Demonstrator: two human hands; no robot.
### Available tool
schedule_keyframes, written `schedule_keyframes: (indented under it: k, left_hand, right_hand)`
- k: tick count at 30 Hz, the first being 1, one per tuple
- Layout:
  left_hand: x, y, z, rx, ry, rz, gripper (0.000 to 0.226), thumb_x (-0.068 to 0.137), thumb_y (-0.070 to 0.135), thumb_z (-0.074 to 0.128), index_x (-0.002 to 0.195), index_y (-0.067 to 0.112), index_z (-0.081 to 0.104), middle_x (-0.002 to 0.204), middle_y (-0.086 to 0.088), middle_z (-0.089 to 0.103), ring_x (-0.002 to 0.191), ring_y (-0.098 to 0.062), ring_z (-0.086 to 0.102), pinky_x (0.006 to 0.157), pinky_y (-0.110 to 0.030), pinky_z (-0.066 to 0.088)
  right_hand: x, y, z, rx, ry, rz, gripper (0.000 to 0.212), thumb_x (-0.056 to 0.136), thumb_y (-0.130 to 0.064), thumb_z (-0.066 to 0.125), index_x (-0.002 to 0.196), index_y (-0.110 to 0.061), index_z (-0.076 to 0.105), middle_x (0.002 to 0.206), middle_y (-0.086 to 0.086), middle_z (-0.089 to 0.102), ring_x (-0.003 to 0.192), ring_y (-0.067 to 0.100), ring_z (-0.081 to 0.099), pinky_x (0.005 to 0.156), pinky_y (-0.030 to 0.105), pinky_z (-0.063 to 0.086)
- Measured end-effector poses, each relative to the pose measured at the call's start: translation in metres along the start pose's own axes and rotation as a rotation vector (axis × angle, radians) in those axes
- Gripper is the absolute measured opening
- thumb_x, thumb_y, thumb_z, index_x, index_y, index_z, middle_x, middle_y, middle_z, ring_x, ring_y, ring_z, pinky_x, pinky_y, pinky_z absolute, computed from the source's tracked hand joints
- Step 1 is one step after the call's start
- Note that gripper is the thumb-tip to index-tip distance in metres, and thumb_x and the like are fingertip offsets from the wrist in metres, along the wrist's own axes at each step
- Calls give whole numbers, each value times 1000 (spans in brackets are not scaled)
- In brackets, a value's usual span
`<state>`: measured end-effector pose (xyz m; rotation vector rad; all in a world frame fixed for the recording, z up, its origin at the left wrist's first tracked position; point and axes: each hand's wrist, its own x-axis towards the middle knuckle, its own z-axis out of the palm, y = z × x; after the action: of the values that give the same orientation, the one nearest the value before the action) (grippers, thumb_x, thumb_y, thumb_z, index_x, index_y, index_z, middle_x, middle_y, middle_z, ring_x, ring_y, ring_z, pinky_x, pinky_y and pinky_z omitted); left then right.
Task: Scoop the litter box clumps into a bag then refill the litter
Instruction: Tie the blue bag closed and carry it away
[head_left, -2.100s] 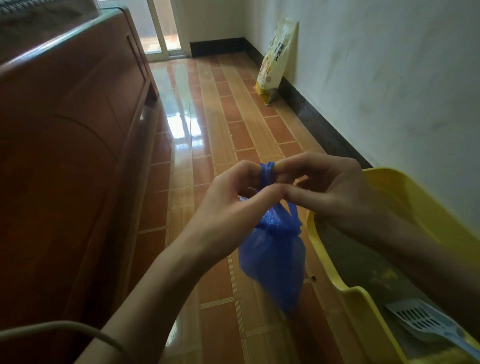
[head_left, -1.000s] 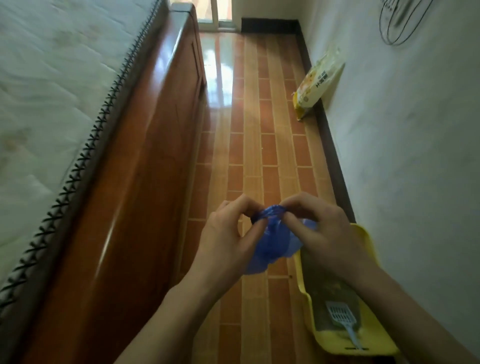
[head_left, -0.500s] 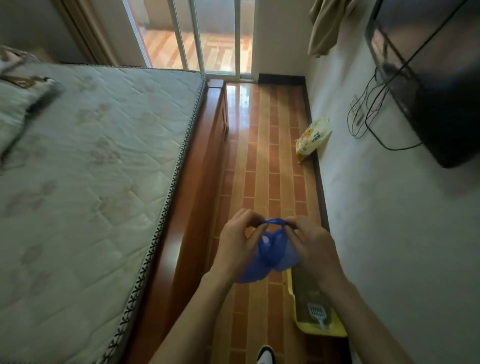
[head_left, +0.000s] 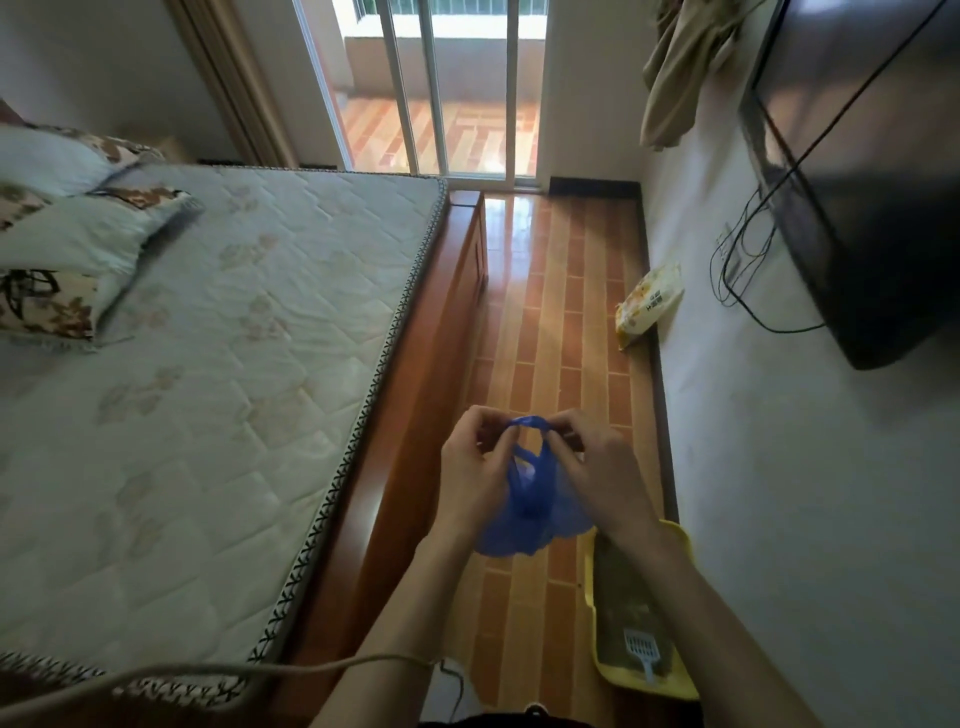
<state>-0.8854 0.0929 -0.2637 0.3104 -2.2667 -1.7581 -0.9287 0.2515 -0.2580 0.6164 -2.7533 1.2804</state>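
Premises: a bedroom in a private home. A bare quilted mattress lies on a polished wooden bed frame, with patterned pillows at its head. The floor is brown tile. Sliding glass doors open onto a balcony. A dark television hangs on the white wall, cables trailing below. A yellow litter box stands against that wall.

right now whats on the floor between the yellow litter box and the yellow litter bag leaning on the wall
In the head view, only bare orange tiled floor along the wall separates the yellow plastic litter box from the yellow litter bag.
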Motion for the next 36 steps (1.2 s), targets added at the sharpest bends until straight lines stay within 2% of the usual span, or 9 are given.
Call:
schedule_keyframes:
  k: [2, 5, 8, 10, 13, 18, 25, 29, 36]
  left_hand:
    - [14, 5, -1, 9, -15, 24, 12, 98, 8, 68, 97, 20, 66, 92, 2, 69, 86, -17, 69, 76, -35, 61]
    - [40, 11, -1, -4, -11, 33, 10, 97, 7, 70, 95, 16, 66, 89, 1, 69, 81, -12, 68, 72, -26, 57]
    - [71, 12, -2, -36, -18, 18, 10, 97, 5, 69, 92, 13, 66, 84, 0, 68, 74, -8, 65, 67, -20, 52]
    - [99, 8, -5, -49, -49, 5, 9, 97, 5, 69, 91, 10, 65, 82, -2, 67, 72, -11, 64, 66, -21, 53]
    - [153, 4, -14, -67, -135, 11, 7, 96, 7, 71, 92, 10, 66, 83, -6, 68, 79, -26, 68, 69, -29, 56]
    - [245, 13, -27, -82, -256, 46, 6, 95, 9, 73, 94, 12, 68, 85, -2, 71, 76, -11, 70, 71, -22, 56]
    - [362, 15, -26, -117, -308, 154, 8, 97, 8, 71, 95, 15, 66, 83, -2, 68, 75, -14, 67, 71, -23, 54]
    - [434, 11, -19, -82, -308, 186, 10, 97, 8, 69, 96, 17, 64, 87, -1, 67, 79, -18, 68, 73, -31, 57]
    - [572, -4, 6, -38, -278, 160, 13, 97, 14, 71, 92, 23, 64, 86, 2, 68, 79, -23, 68, 77, -49, 59]
  right_hand:
    - [14, 1, -9, 16, -10, -2, 10, 98, -21, 65, 106, -24, 67, 94, -11, 67, 84, 3, 65, 77, 17, 55]
    - [40, 0, -16, 42, 4, -13, 11, 97, -18, 66, 103, -28, 66, 91, -15, 66, 84, -1, 64, 75, 13, 54]
    - [72, 1, -16, 57, 10, -33, 11, 96, -18, 67, 102, -26, 69, 91, -16, 67, 86, 1, 65, 74, 16, 55]
    - [95, 3, -14, 68, -5, -29, 11, 96, -18, 66, 104, -25, 70, 92, -14, 69, 87, 3, 66, 75, 18, 56]
    - [133, 4, -11, 86, -24, 11, 12, 96, -18, 65, 105, -24, 71, 94, -13, 69, 89, 3, 67, 75, 18, 56]
    - [205, 1, -2, 122, 10, 102, 11, 97, -20, 64, 103, -27, 69, 93, -16, 69, 91, 3, 67, 75, 15, 55]
    - [315, -2, 7, 143, 141, 158, 10, 97, -14, 64, 103, -21, 68, 94, -11, 70, 91, 1, 67, 75, 12, 52]
    - [386, 7, 10, 190, 132, 196, 9, 98, -13, 62, 103, -19, 67, 97, -7, 71, 92, -3, 66, 74, 8, 49]
    - [520, 48, 10, 158, 87, 206, 6, 99, -21, 61, 100, -20, 67, 94, -9, 71, 88, 0, 67, 71, 12, 51]
